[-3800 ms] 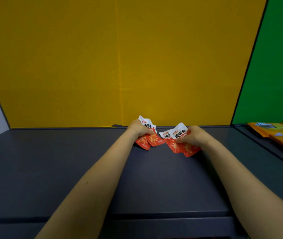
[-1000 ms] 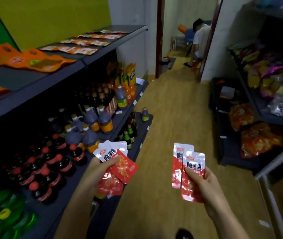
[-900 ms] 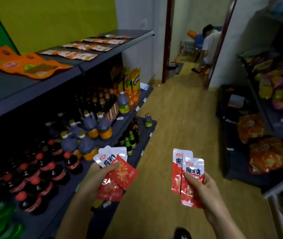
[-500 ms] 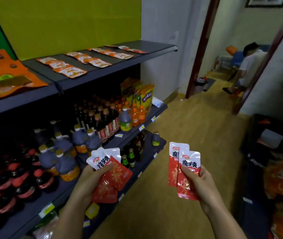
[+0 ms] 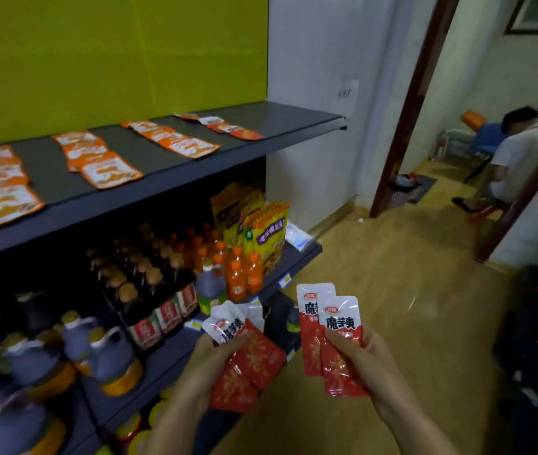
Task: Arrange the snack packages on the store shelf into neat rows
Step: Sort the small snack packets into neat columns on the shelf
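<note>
Head view: the left hand [image 5: 207, 361] pinches fanned red packets [image 5: 256, 357]; the right hand [image 5: 364, 364] grips two upright packets [image 5: 335, 339]. Each should land flat on the top shelf [image 5: 282, 123], edges squared.

A dark grey top shelf [image 5: 277, 121] crosses the upper left of the frame. On it lie 4 overlapping rows of flat orange-and-white packets [image 5: 107, 169], each row running front to back. Below it, left of centre, a second shelf [image 5: 303, 257] carries dark bottles [image 5: 149, 290], orange drink bottles [image 5: 238, 277], handled jugs [image 5: 110, 359] and standing yellow pouches [image 5: 267, 231]. A tan wooden floor [image 5: 392, 290] fills the right.
</note>
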The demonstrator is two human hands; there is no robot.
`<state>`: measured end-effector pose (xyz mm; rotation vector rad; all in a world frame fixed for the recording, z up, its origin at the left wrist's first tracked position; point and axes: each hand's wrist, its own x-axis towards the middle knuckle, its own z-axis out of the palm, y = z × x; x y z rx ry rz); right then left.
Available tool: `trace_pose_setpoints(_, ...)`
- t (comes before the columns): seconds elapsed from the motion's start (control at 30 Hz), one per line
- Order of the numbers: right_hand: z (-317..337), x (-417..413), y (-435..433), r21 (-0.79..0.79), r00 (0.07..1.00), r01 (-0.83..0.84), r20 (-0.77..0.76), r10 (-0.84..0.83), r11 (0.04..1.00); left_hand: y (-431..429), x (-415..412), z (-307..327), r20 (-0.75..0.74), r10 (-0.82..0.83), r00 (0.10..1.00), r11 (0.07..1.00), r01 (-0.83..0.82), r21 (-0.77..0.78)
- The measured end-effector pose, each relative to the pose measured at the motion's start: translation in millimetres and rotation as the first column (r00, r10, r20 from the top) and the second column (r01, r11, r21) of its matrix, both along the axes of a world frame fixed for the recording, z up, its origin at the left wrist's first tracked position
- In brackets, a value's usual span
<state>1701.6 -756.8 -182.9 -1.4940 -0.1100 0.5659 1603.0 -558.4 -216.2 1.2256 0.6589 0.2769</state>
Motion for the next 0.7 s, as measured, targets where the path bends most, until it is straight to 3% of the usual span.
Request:
trace_pose_setpoints(0.17,23,90,25,-0.036,0.986,-0.134,0.092,0.137,0.990,1,101,27,0.056,-0.047,0.997,0.999,0.049,-0.023)
trace_pose_setpoints(0.33,25,155,52,-0.089,0.963,-0.250,0.081,0.257,0.964,-1,165,38,0.071,-0.052,0.996,0.993,0.059,-0.102)
trace_pose_setpoints(0.43,24,195,66,-0.121,0.946,-0.313,0.047,0.321,0.942,1,199,42,0.057,0.041,0.998,0.986,-0.031,-0.163)
trace_pose_setpoints(0.53,29,240,78,-0.158,0.903,-0.398,0.109,0.416,0.904,1,230,47,0.068,0.156,0.985,0.968,-0.139,-0.208)
trace_pose_setpoints(0.7,49,310,98,-0.175,0.753,-0.605,0.193,0.629,0.777,-5,278,70,0.111,0.317,0.942,0.945,-0.304,-0.123)
